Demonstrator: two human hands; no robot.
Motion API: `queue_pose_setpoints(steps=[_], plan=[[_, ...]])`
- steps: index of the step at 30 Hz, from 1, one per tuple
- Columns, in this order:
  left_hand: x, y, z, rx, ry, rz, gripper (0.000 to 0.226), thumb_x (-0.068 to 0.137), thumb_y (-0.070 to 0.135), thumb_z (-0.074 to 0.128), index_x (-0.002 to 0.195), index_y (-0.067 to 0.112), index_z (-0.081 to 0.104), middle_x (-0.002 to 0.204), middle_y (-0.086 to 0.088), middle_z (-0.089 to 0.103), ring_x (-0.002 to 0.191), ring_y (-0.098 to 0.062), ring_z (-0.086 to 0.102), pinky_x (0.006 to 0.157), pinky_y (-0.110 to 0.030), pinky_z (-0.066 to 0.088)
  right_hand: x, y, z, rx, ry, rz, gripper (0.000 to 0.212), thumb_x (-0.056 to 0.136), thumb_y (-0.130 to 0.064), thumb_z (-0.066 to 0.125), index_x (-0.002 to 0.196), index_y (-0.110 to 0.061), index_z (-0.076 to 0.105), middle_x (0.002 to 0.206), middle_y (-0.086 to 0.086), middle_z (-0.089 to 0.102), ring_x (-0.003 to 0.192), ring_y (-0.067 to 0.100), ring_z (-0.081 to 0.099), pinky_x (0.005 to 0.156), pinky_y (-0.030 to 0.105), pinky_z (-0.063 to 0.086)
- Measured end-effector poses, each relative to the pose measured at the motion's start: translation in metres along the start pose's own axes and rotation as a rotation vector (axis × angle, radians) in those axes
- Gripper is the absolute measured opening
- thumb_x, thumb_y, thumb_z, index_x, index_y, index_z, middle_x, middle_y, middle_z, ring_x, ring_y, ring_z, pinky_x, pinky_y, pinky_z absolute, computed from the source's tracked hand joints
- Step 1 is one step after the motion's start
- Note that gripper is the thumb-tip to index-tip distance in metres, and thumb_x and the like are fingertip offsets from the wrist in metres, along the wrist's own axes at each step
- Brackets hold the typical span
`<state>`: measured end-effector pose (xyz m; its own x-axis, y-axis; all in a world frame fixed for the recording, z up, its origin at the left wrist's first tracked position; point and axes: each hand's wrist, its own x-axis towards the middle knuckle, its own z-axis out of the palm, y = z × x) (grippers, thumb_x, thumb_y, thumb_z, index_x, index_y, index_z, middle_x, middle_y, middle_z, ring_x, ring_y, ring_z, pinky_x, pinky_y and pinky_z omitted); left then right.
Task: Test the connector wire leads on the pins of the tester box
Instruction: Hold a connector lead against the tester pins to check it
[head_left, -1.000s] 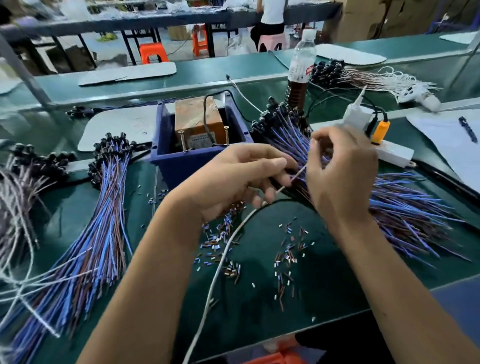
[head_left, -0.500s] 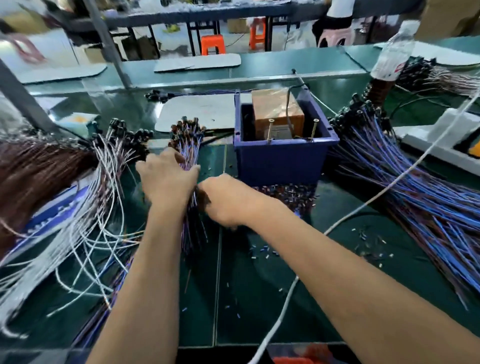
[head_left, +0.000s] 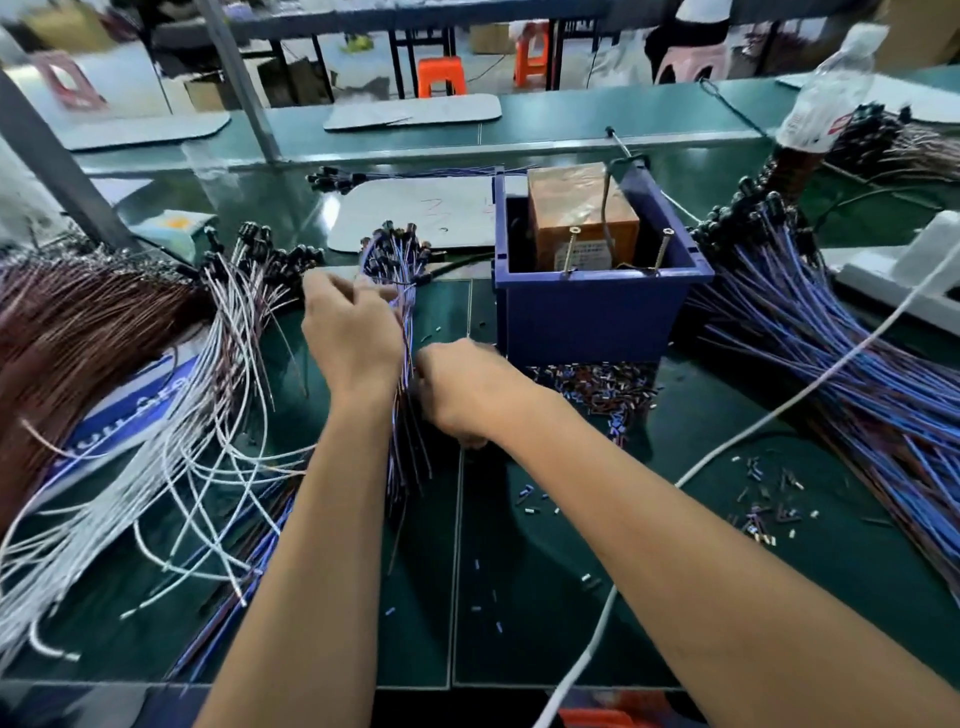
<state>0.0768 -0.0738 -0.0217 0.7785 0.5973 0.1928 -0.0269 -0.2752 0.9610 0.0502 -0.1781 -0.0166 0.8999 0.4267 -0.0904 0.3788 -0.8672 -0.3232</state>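
Forearms reach over the green table (head_left: 519, 597). Right hand (head_left: 467, 389) curls low at the wire bundle (head_left: 408, 415) — grip hidden, cannot tell. Left hand (head_left: 353, 338) pinches the strands higher up. Leads look light, limp, tangle-prone; best taken near the connector heads. Beyond, tester box (head_left: 592, 306) with two upright pins (head_left: 571, 249) — untouched.

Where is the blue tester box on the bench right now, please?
In the head view the blue tester box stands right of centre on the green bench, just beyond the right hand, with blue-wired connector bundles to its right.
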Motion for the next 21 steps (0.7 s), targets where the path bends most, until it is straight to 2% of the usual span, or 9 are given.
queue_pose_setpoints(steps=[3, 6, 9, 11, 13, 16, 17, 18, 21], plan=[[0.0, 0.008, -0.003, -0.446, -0.129, -0.176, 0.019, 0.108, 0.006, 0.036, 0.093, 0.018, 0.036, 0.088, -0.009, 0.078, 0.052, -0.018, 0.064, 0.04, -0.025, 0.035, -0.004, 0.001, 0.009, 0.199, 0.123, -0.005, 0.012, 0.1, -0.02, 0.055, 0.088, -0.016, 0.056, 0.094, 0.018, 0.066, 0.092, 0.041, 0.066, 0.071, 0.036, 0.048], [-0.001, 0.012, -0.004, -0.736, -0.258, -0.304, 0.02, 0.106, 0.002, 0.038, 0.093, 0.017, 0.035, 0.084, -0.008, 0.077, 0.041, -0.011, 0.042, 0.038, -0.019, 0.025, -0.006, -0.004, 0.015, 0.456, 0.327, 0.027, 0.017, 0.101, -0.017, 0.051, 0.097, -0.011, 0.067, 0.096, 0.021, 0.07, 0.082, 0.041, 0.061, 0.067, 0.039, 0.048], [-0.001, 0.014, -0.003, -0.776, -0.286, -0.268, 0.019, 0.106, 0.004, 0.042, 0.091, 0.016, 0.04, 0.077, -0.004, 0.074, 0.041, -0.01, 0.035, 0.038, -0.02, 0.024, -0.004, -0.011, 0.015, 0.647, 0.429, 0.07, 0.025, 0.106, -0.018, 0.048, 0.092, -0.011, 0.068, 0.097, 0.02, 0.072, 0.089, 0.04, 0.062, 0.072, 0.041, 0.046], [-0.002, 0.015, -0.003, -0.708, -0.235, -0.232, 0.02, 0.106, 0.011, 0.05, 0.088, 0.015, 0.044, 0.071, 0.0, 0.072, 0.04, -0.008, 0.034, 0.038, -0.019, 0.025, -0.004, -0.012, 0.015, 0.699, 0.444, 0.093, 0.028, 0.105, -0.016, 0.049, 0.081, -0.018, 0.061, 0.093, 0.018, 0.072, 0.089, 0.039, 0.061, 0.071, 0.04, 0.043], [-0.001, 0.011, -0.002, -0.559, -0.153, -0.203, 0.021, 0.105, 0.015, 0.057, 0.086, 0.015, 0.049, 0.069, 0.002, 0.072, 0.04, -0.007, 0.037, 0.04, -0.021, 0.032, -0.005, -0.01, 0.016, 0.716, 0.444, 0.1, 0.028, 0.105, -0.014, 0.05, 0.078, -0.013, 0.057, 0.088, 0.019, 0.07, 0.086, 0.04, 0.06, 0.071, 0.044, 0.043], [0.002, 0.001, -0.002, -0.116, -0.044, -0.09, 0.019, 0.102, 0.017, 0.06, 0.084, 0.015, 0.056, 0.085, -0.004, 0.075, 0.065, -0.019, 0.061, 0.072, -0.039, 0.053, -0.005, -0.008, 0.017, 0.722, 0.423, 0.096, 0.028, 0.104, -0.012, 0.051, 0.082, -0.001, 0.062, 0.082, 0.019, 0.068, 0.082, 0.039, 0.058, 0.069, 0.045, 0.042], [0.003, -0.002, -0.002, 0.056, -0.013, -0.034, 0.016, 0.101, 0.019, 0.061, 0.087, 0.013, 0.06, 0.092, -0.005, 0.073, 0.08, -0.025, 0.066, 0.083, -0.036, 0.051, -0.004, -0.007, 0.017, 0.716, 0.42, 0.096, 0.027, 0.104, -0.012, 0.051, 0.084, 0.0, 0.065, 0.083, 0.019, 0.068, 0.083, 0.039, 0.058, 0.07, 0.045, 0.043], [0.002, -0.003, -0.003, 0.22, 0.021, 0.027, 0.014, 0.101, 0.021, 0.061, 0.093, 0.01, 0.063, 0.098, -0.007, 0.071, 0.094, -0.029, 0.065, 0.083, -0.028, 0.044, -0.003, -0.007, 0.017, 0.711, 0.422, 0.1, 0.027, 0.104, -0.012, 0.051, 0.086, 0.001, 0.067, 0.084, 0.018, 0.07, 0.084, 0.039, 0.059, 0.072, 0.045, 0.044], [-0.001, -0.003, -0.003, 0.542, 0.131, 0.171, 0.023, 0.1, 0.026, 0.059, 0.109, 0.005, 0.062, 0.121, -0.016, 0.062, 0.118, -0.033, 0.052, 0.095, -0.031, 0.03, -0.002, -0.007, 0.017, 0.715, 0.441, 0.127, 0.025, 0.103, -0.012, 0.051, 0.089, -0.002, 0.07, 0.087, 0.014, 0.071, 0.087, 0.034, 0.06, 0.075, 0.041, 0.044]])
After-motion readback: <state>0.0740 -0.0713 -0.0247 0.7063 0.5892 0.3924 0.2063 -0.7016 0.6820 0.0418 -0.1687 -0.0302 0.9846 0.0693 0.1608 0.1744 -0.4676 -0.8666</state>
